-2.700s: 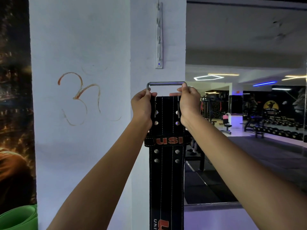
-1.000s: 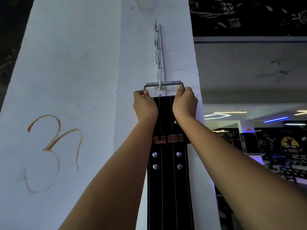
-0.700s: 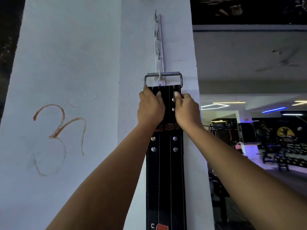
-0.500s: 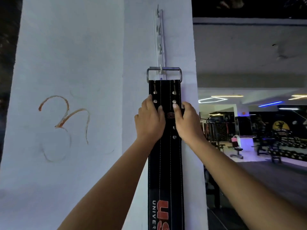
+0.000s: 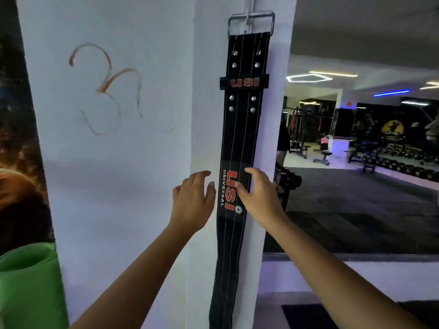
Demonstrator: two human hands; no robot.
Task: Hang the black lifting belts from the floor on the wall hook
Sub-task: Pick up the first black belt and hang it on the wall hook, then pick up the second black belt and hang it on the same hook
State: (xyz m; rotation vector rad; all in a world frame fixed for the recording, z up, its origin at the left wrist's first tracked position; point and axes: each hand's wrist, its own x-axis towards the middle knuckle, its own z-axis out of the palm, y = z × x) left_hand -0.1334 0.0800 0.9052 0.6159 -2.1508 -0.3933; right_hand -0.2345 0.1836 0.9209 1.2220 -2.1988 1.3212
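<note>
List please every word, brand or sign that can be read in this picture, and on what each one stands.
"USI": orange letters on the keeper loop across the upper part of the black lifting belt.
"USI": large orange letters running lengthwise on the belt, between the two hands.
"UNIVERSAL": small white letters beside that large logo.
Orange painted symbol on the white wall: a sign, not readable words.
Yellow round emblem in the far gym: lettering too blurred to read.

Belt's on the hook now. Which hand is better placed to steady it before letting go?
The right hand, probably: its fingertips lie on the black belt by the red logo. The left hand is open beside the belt's edge, over the white wall. The buckle hangs on the hook.
</note>
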